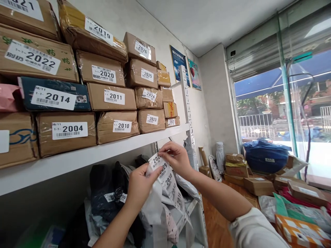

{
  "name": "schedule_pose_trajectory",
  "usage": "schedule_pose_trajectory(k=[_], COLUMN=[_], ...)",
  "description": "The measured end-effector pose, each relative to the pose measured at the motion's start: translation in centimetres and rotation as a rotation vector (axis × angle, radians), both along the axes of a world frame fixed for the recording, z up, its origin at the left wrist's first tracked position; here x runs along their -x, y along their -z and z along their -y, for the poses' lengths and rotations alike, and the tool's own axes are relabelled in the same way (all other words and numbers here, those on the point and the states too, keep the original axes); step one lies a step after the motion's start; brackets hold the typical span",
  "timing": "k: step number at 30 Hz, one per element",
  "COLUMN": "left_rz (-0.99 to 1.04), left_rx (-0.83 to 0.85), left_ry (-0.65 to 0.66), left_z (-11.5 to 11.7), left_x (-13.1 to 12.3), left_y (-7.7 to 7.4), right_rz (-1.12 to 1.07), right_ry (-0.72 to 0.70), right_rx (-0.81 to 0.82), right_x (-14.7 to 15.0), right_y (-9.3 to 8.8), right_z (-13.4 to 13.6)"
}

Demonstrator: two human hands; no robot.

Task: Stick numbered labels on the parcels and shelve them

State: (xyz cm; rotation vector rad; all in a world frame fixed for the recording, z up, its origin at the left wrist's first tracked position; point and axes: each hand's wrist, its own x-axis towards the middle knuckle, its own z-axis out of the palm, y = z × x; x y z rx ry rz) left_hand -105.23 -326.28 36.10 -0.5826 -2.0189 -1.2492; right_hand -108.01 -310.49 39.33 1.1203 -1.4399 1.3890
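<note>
A strip of printed number labels point(168, 179) hangs between my hands, its lower end dropping in front of the bagged parcels. My left hand point(141, 182) pinches the strip near its top from the left side. At the top label, the fingers of my right hand point(177, 156) are closed on its upper right corner and cover part of the number. Labels with 2030 and 2016 show lower on the strip. Just above my hands runs the white shelf point(111, 139), bearing cardboard boxes with number labels, such as box 2010 point(117, 129) and box 2023 point(151, 120).
Beneath the shelf lie dark and grey plastic-bagged parcels point(103, 193). The perforated shelf post point(190, 137) stands right of my hands. On the floor at right are cardboard boxes point(258, 186), a blue bundle point(266, 156) and an orange-and-white package point(300, 230), near a glass front.
</note>
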Motion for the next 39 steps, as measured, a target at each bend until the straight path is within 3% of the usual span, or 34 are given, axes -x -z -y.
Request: schedule_pose_trajectory(k=[3, 6, 10, 12, 14, 20, 26, 28, 31, 34, 35, 37, 39], left_rz=[-0.133, -0.207, -0.218, -0.216, -0.213, -0.212, -0.244, -0.268, -0.307, -0.327, -0.331, -0.337, -0.328], left_rx=[0.204, 0.308, 0.285, 0.263, 0.254, 0.233, 0.229, 0.211, 0.167, 0.143, 0.144, 0.151, 0.159], left_ry=[-0.112, -0.100, -0.053, -0.059, -0.065, -0.058, -0.041, -0.035, -0.052, -0.044, -0.028, 0.008, 0.028], left_z=[-0.1, -0.2, -0.2, -0.1, 0.1, 0.4, -0.1, 0.0, 0.6, 1.6, 1.9, 2.6, 3.2], left_x=[0.0, -0.1, -0.4, -0.8, -1.3, -2.9, -3.4, -3.6, -3.6, -3.4, -3.2, -2.6, -2.0], left_y=[0.5, 1.4, 1.8, 1.7, 1.6, 1.6, 1.4, 1.3, 1.1, 0.6, 0.5, 0.2, 0.0], right_rz=[-0.089, -0.106, -0.042, -0.009, 0.025, -0.126, -0.242, -0.268, -0.182, 0.066, 0.150, 0.314, 0.446], right_ry=[0.075, 0.121, 0.195, 0.288, 0.381, 0.646, 0.495, 0.385, 0.073, -0.375, -0.468, -0.577, -0.605], right_rx=[0.220, 0.422, 0.390, 0.331, 0.265, 0.326, -0.035, -0.076, -0.093, -0.485, -0.544, -0.536, -0.410], right_x=[2.4, 7.1, 14.3, 16.5, 17.4, 16.9, 15.5, 13.2, 7.9, 2.7, 1.4, -0.3, -1.0], right_y=[-3.5, -8.9, -15.1, -16.4, -16.6, -15.6, -15.0, -13.6, -9.6, -4.8, -3.4, -1.2, -0.1], right_z=[-2.0, -5.0, -7.6, -8.0, -8.0, -8.0, -7.1, -6.4, -4.8, -2.8, -2.2, -1.1, -0.5])
